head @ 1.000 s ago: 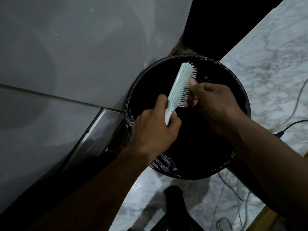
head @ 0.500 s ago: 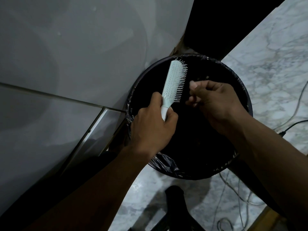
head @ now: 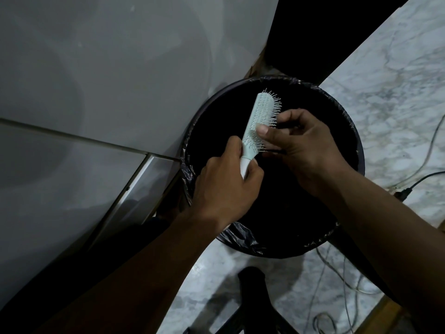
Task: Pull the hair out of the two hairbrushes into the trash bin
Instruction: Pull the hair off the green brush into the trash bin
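A pale mint hairbrush is held over the round black trash bin, which is lined with a black bag. My left hand grips the brush's white handle from below, bristles turned to the right. My right hand is at the bristle side, thumb pressed on the lower part of the brush head and fingers pinched among the bristles. Any hair between the fingers is too dark to make out. Only one hairbrush is in view.
A grey wall panel rises on the left, close to the bin. Marble floor spreads to the right with thin cables and a plug. A dark object stands on the floor just below the bin.
My right hand, which had drawn away from the brush half a second ago, is back on the bristles. The brush has tilted slightly to the right again.
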Motion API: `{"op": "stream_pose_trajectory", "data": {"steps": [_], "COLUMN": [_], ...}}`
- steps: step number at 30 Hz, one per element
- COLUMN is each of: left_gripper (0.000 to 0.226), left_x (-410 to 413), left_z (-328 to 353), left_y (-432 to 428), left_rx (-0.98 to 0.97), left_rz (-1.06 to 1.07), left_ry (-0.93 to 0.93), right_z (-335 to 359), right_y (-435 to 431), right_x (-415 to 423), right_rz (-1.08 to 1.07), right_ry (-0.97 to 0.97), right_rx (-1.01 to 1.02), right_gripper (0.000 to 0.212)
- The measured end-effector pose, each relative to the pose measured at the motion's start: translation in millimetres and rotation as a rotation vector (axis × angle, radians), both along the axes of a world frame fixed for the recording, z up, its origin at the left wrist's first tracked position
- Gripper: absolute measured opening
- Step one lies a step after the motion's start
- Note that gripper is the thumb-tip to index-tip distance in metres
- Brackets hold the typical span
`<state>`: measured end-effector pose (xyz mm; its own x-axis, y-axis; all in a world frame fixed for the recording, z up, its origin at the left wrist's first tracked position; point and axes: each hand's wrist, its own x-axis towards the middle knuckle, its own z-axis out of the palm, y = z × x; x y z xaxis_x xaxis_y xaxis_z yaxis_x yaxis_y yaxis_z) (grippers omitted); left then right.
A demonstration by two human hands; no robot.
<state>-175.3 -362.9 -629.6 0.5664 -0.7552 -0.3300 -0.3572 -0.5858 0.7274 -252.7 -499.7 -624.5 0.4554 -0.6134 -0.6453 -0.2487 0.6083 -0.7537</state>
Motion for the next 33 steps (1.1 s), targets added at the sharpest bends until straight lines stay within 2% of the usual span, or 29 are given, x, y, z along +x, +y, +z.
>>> {"op": "stream_pose_trajectory", "data": {"steps": [5, 10, 12, 16, 18, 20, 23, 28, 33], "left_gripper": [0.021, 0.022, 0.023, 0.021, 0.02, 0.02, 0.02, 0.019, 0.021], "left_x": [-1, 0, 2, 3, 1, 0, -1, -5, -4], "left_z": [-1, 0, 1, 1, 1, 0, 0, 4, 8], "left_y": [-1, -1, -2, -3, -3, -3, -2, -1, -1], "left_rx": [-0.029, -0.028, -0.032, -0.026, -0.016, -0.016, -0.005, 0.031, 0.069], "left_rz": [-0.003, 0.009, 0.016, 0.061, 0.048, 0.027, 0.014, -0.042, -0.079], "left_ry": [0.047, 0.067, 0.044, 0.056, 0.072, 0.088, 0.107, 0.044, -0.037], "right_z": [-3, -2, 0, 3, 1, -1, 0, -6, -12], "right_y": [2, 3, 4, -5, -8, -5, 0, -2, -1], "right_x": [-2, -3, -2, 4, 2, 0, 0, -4, -4], "right_rz": [-0.03, 0.002, -0.042, -0.258, -0.195, -0.085, -0.048, -0.036, 0.027], "right_ry": [0.067, 0.088, 0.076, 0.048, 0.039, 0.045, 0.085, 0.19, 0.312], "right_rx": [-0.091, -0.234, -0.167, 0.091, 0.145, 0.067, -0.147, -0.326, -0.534], "right_gripper": [0.014, 0.018, 0.021, 0.027, 0.044, 0.056, 0.042, 0.019, 0.023]}}
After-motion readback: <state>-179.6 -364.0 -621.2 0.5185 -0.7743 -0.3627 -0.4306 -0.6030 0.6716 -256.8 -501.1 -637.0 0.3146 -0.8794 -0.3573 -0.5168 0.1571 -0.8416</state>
